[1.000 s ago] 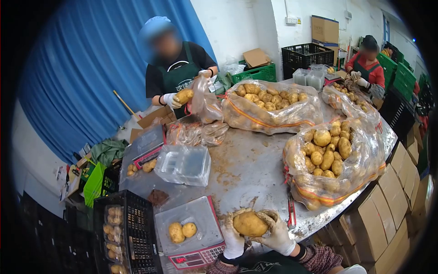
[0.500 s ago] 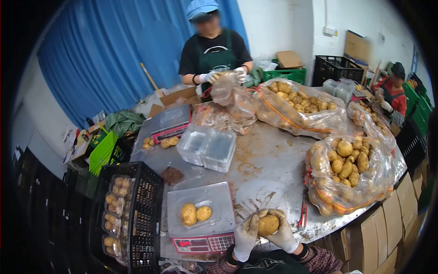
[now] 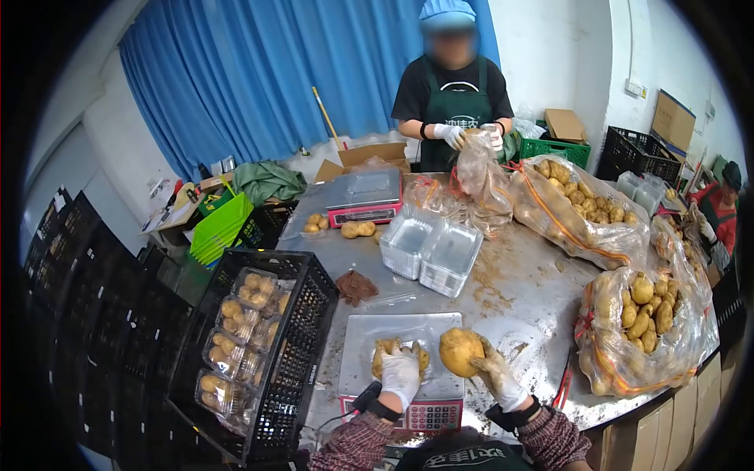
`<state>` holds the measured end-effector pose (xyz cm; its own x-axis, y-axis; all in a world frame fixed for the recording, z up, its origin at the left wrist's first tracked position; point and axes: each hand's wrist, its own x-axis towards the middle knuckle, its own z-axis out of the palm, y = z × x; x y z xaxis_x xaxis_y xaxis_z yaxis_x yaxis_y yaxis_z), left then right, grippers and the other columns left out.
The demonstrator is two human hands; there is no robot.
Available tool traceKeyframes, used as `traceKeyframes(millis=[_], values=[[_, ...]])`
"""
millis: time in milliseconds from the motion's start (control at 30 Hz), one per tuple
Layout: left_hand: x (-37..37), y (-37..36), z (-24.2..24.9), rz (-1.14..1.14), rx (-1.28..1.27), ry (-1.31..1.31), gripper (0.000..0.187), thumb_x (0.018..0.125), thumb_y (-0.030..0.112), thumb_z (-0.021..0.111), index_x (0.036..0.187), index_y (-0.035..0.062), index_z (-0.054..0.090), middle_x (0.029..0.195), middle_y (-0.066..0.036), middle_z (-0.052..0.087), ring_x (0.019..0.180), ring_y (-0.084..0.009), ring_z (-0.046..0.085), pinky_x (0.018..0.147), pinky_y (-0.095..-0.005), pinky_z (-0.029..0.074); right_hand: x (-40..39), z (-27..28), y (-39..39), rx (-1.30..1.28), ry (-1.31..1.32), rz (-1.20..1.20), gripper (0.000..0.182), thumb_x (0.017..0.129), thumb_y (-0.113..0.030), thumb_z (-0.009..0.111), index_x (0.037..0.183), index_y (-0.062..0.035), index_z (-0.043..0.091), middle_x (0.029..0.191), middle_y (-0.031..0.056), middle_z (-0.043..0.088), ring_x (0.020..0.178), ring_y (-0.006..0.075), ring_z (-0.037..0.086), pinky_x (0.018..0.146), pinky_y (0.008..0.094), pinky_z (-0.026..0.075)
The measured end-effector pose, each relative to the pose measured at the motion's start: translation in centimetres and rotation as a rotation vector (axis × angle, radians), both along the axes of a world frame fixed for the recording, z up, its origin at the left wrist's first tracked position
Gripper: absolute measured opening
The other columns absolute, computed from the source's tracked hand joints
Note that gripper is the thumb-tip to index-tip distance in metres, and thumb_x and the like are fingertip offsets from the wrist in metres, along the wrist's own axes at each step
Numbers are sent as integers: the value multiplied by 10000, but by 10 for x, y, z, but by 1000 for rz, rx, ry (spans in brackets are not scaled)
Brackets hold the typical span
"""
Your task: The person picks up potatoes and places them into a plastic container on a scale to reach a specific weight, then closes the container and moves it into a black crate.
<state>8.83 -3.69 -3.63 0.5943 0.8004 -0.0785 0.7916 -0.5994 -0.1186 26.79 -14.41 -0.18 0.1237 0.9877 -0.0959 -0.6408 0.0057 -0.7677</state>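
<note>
My right hand [image 3: 503,378], in a soiled white glove, holds a large potato [image 3: 460,352] up by the right edge of the scale [image 3: 360,385]. Over the scale's plate, my left hand [image 3: 401,377], also gloved, has its fingers curled down around a potato [image 3: 382,358]. Part of another potato [image 3: 424,361] shows beside those fingers, and the hand hides the rest. The scale has a red front with a keypad, partly covered by my left wrist.
Left of the scale stands a black crate [image 3: 287,392] with clear packs of potatoes. Clear plastic trays [image 3: 444,267] are stacked mid-table. Bags of potatoes [image 3: 628,377] line the right side; a red-handled tool [image 3: 563,385] lies nearby. Across the table a person [image 3: 452,98] handles a bag.
My hands have parted: the left went to the potatoes on the scale, while the right keeps a potato that was between both hands. The view has turned left.
</note>
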Motion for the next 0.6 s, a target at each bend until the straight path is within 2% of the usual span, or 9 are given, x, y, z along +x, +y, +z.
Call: traceKeyframes(millis=[67, 133, 200, 267, 333, 367, 467, 533, 600], values=[[0, 10, -6, -56, -59, 112, 659, 719, 432, 673, 1265, 101, 514, 1127, -129, 600, 1146, -317, 497, 1010, -676, 189, -11, 2, 19, -7, -442, -40, 650, 834, -186, 644, 1358, 32, 326, 1271, 136, 487, 1173, 228, 492, 1006, 361, 394], [-15, 0, 27, -79, -71, 89, 592, 736, 435, 665, 1213, 100, 556, 1090, -110, 613, 1123, -280, 520, 1028, -657, 186, -29, -2, 34, 27, -479, -133, 655, 786, -298, 702, 1304, -2, 430, 1197, 141, 542, 1079, 259, 564, 928, 371, 458], [-42, -15, 55, -54, 218, -347, 564, 713, 454, 690, 1135, 91, 604, 1074, -115, 624, 1106, -248, 536, 1048, -623, 190, -43, 0, 42, -50, -1177, -334, 675, 725, -379, 739, 1256, -37, 500, 1124, 166, 564, 1021, 318, 584, 847, 396, 494], [-72, -30, 90, 154, 81, -650, 559, 662, 395, 764, 1088, 62, 623, 1071, -131, 635, 1071, -252, 563, 1079, -532, 225, -64, 15, 44, -133, -1260, -372, 686, 669, -447, 741, 1205, -62, 555, 1046, 177, 565, 939, 334, 582, 889, 414, 451], [-101, -39, 92, 251, 6, -893, 543, 624, 184, 832, 1073, -13, 597, 1020, -147, 645, 968, -262, 610, 971, -379, 412, -77, 7, 49, -120, -1698, -320, 692, 664, -483, 714, 1202, -75, 566, 1027, 164, 567, 915, 296, 570, 987, 416, 350], [-109, -44, 87, 346, -130, -1050, 530, 634, 200, 833, 1065, 0, 598, 1003, -149, 643, 949, -248, 613, 937, -372, 434, -83, 3, 51, -81, -1767, -305, 660, 687, -485, 683, 1197, -80, 575, 1017, 149, 564, 926, 270, 543, 1038, 409, 260], [-115, -65, 67, 417, -400, -1424, 530, 660, 220, 838, 1063, -13, 586, 976, -167, 635, 926, -211, 610, 827, -311, 493, -88, -6, 50, -28, -1937, -352, 592, 735, -449, 656, 1189, -77, 582, 1040, 149, 565, 994, 279, 524, 1043, 426, 250], [-100, -76, 55, 359, -390, -1260, 507, 658, 174, 836, 1049, -3, 566, 996, -119, 634, 926, -195, 607, 850, -325, 486, -81, 7, 37, 28, -1920, -350, 553, 784, -391, 637, 1213, -50, 561, 1097, 158, 562, 1060, 304, 504, 1025, 427, 289], [-72, -88, 53, 265, -284, -1075, 523, 626, 235, 843, 1030, 13, 595, 996, -137, 643, 897, -246, 627, 795, -359, 505, -67, 22, 12, 141, -1426, -195, 577, 798, -358, 644, 1253, -23, 524, 1168, 174, 538, 1091, 346, 499, 987, 432, 355]])
